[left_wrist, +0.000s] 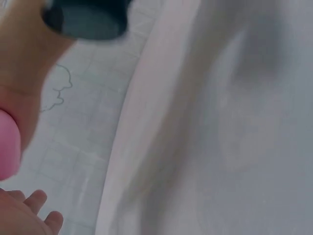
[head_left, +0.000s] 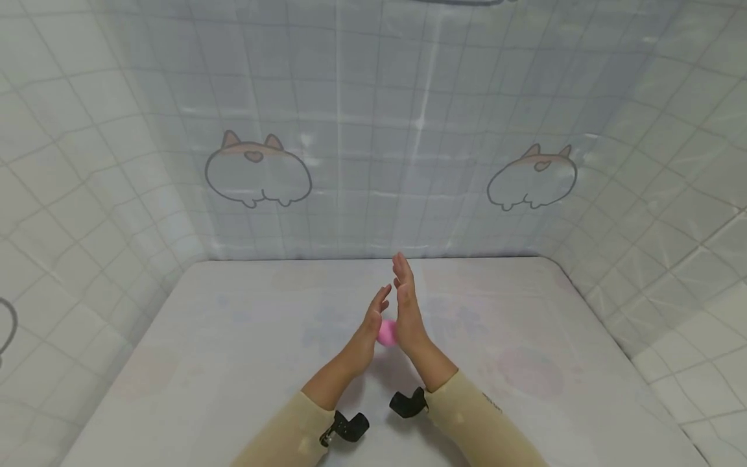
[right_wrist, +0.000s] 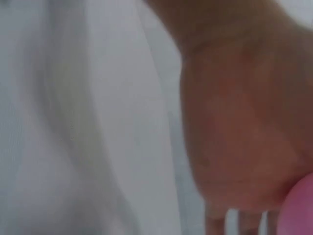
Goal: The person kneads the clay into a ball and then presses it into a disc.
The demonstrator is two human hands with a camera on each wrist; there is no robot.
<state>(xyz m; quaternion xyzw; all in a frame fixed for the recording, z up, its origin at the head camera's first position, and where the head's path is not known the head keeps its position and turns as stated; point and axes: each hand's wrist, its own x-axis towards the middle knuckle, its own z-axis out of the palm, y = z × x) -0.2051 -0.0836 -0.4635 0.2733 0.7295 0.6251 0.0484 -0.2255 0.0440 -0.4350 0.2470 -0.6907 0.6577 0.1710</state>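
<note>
Between my two palms sits a smooth pink ball; its material cannot be told. My left hand lies against the ball's left side, fingers stretched forward. My right hand is upright at its right side, fingers straight and reaching farther forward. The palms face each other and lean together above the white table. Part of the pink ball shows at the left wrist view's edge, and in the right wrist view the pink ball touches a palm at the lower right.
Grid-patterned pale sheeting rises behind the table, with two cartoon animal prints. Similar sheeting walls stand to the left and right. A black wrist device sits on the left sleeve, and another black device on the right.
</note>
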